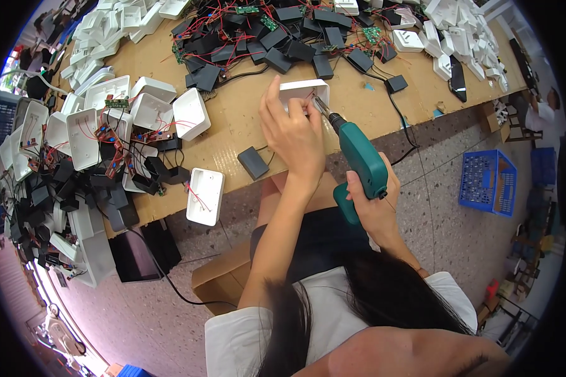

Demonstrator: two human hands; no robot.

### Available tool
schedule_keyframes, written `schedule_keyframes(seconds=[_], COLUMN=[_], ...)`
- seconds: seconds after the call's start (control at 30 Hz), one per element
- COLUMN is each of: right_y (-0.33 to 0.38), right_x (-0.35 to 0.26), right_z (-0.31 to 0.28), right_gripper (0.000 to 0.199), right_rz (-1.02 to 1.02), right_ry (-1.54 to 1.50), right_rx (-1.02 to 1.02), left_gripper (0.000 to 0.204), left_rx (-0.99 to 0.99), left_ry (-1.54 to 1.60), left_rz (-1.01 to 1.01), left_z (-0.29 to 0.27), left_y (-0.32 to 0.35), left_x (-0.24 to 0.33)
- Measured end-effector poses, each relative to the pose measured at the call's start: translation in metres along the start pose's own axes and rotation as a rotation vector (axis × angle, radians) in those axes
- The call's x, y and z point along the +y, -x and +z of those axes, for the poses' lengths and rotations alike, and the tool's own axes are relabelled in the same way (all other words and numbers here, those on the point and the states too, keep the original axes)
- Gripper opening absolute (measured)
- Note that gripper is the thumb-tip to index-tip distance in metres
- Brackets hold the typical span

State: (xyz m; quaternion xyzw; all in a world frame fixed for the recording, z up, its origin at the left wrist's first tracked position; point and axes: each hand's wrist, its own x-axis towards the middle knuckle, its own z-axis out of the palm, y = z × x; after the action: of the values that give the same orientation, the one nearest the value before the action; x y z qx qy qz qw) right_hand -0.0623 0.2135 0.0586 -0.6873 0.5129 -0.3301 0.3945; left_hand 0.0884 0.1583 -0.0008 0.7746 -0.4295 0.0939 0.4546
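In my right hand (378, 204) is a green electric screwdriver (363, 154), its fingers wrapped round the handle. The tool's metal tip reaches into a white plastic housing (294, 94) on the table, where a red wire shows. My left hand (292, 129) grips the near side of this housing, fingers bent over it; the fingertips inside are partly hidden. A black box-shaped part (253, 163) with a thin lead lies just left of my left wrist. Further left, a white housing (206, 196) with red wires sits at the table's edge.
A heap of black boxes (277, 39), red wires and green circuit boards lies at the back. White housings (107, 38) are piled back left, more (437, 38) back right beside a dark phone (457, 80). A blue basket (487, 182) stands on the floor; a black cable (404, 125) hangs off the edge.
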Motion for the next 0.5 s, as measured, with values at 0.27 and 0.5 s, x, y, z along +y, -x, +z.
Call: schedule_keyframes(seconds=[0.27, 0.5], right_y=[0.005, 0.006], right_x=[-0.007, -0.008], right_z=[0.016, 0.023], right_gripper=[0.022, 0.02], right_rz=[0.042, 0.027], right_ry=[-0.001, -0.04], right_rx=[0.006, 0.044], left_gripper=[0.016, 0.017], left_rx=[0.01, 0.017], left_ry=[0.011, 0.023], left_rz=[0.007, 0.015], left_z=[-0.005, -0.006], left_y=[-0.003, -0.003], left_x=[-0.012, -0.019])
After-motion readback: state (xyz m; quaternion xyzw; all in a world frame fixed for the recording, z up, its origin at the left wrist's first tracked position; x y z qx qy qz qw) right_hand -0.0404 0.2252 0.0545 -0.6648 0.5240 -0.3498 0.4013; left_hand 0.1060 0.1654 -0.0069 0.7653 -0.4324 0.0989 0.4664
